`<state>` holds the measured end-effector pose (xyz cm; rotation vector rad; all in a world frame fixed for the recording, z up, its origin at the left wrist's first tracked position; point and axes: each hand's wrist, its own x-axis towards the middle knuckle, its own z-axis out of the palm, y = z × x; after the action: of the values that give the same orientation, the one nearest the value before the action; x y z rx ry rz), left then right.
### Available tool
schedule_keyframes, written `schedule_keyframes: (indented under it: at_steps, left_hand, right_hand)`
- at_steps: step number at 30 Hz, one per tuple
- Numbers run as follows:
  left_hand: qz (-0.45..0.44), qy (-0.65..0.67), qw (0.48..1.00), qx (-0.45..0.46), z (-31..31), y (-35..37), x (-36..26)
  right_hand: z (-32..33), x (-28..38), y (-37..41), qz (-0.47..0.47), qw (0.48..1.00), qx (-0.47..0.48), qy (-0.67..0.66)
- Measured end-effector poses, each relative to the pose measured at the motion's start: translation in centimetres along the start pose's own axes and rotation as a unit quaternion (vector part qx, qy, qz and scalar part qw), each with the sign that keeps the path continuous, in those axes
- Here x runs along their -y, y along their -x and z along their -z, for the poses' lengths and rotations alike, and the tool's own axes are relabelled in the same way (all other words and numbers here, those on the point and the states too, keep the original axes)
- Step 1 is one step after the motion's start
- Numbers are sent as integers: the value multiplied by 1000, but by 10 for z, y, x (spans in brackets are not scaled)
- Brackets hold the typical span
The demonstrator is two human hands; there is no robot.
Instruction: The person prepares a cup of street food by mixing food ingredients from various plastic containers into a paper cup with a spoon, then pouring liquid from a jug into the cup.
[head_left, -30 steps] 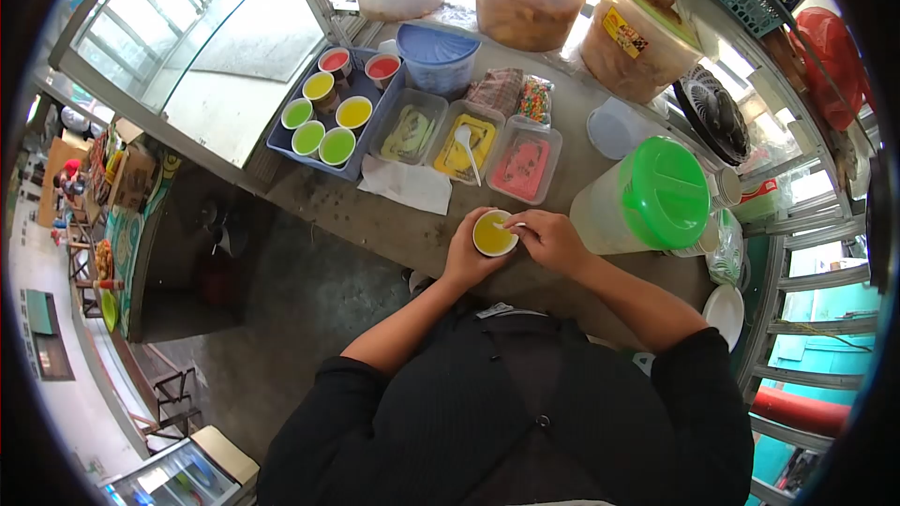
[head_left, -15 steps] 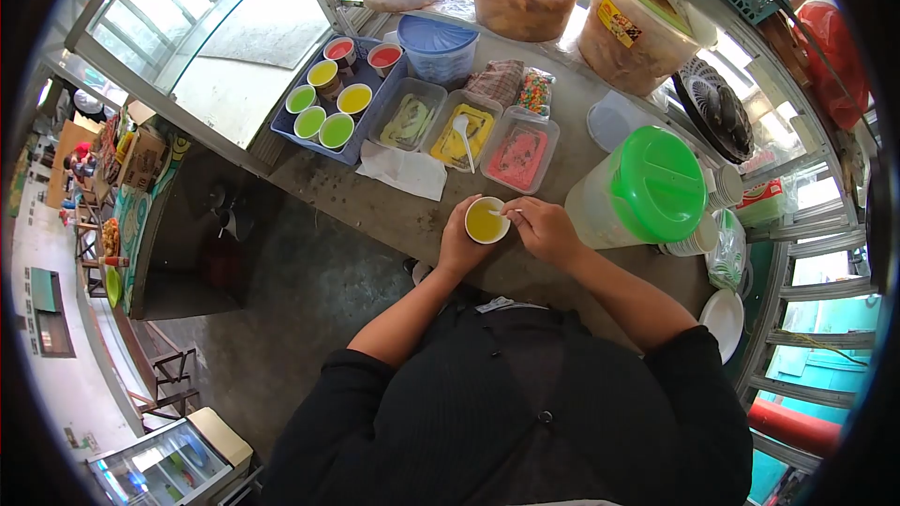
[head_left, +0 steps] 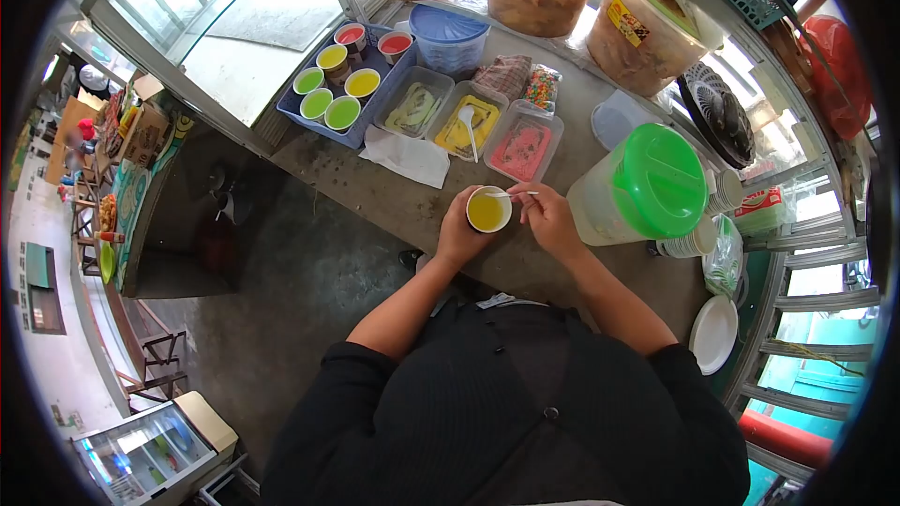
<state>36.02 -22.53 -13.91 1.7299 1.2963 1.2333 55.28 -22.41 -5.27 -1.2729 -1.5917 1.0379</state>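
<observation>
My left hand (head_left: 459,230) is wrapped round a paper cup (head_left: 487,212) of yellow liquid. In my right hand (head_left: 548,220) is a white plastic spoon (head_left: 511,194), pinched by its handle, its far end at the cup's rim. Beyond the cup stand three clear tubs: a pale green one (head_left: 412,109), a yellow one (head_left: 453,142) with a white spoon (head_left: 468,128) lying in it, and a pink one (head_left: 522,152). A white napkin (head_left: 405,158) lies before them.
A blue tray (head_left: 354,137) at the left holds several cups of coloured liquid. To the right stands a green-lidded pitcher (head_left: 600,201) beside stacked paper cups (head_left: 692,240). Large food tubs (head_left: 544,0) line the back. A bag of coloured sweets (head_left: 543,86) lies behind the pink tub.
The spoon has tilted from steep to nearly level, its handle now pointing right. My right hand has shifted slightly right and up. My left hand still holds the cup. The view has shifted a little.
</observation>
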Motion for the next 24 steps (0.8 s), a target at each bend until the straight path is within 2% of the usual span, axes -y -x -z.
schedule_keyframes:
  at_steps: [3, 6, 9, 12, 13, 15, 18, 21, 24]
  left_hand:
    - [-15, -1, 1000, 2, -1, 0, 2]
    - [-30, -11, 999, 1, -2, 0, 2]
    - [-20, -10, 1000, 1, -2, 0, 0]
    - [-16, 3, 1000, 7, -1, 1, 3]
    - [-18, -1, 1000, 8, 0, 0, 1]
    - [-22, 1, 1000, 9, -1, 2, 1]
    - [-31, 3, 999, 9, 2, 1, 2]
    - [-30, 1, 999, 11, 4, 1, 1]
    - [-14, 27, 999, 9, 1, 3, 6]
  right_hand:
    - [0, 6, -4, 211, 964, 0, 165]
    - [1, 15, 3, 149, 975, 26, 164]
    - [-3, 6, 11, 30, 995, 3, 91]
    - [-15, -19, 18, -92, 991, -20, -91]
    - [-15, -22, 19, -105, 986, -41, -124]
    - [-13, -22, 17, -129, 970, -79, -188]
    - [-6, -15, 12, -47, 989, -87, -111]
    - [-3, -7, 12, -30, 997, -13, -69]
    - [-3, -7, 18, -57, 987, 13, -153]
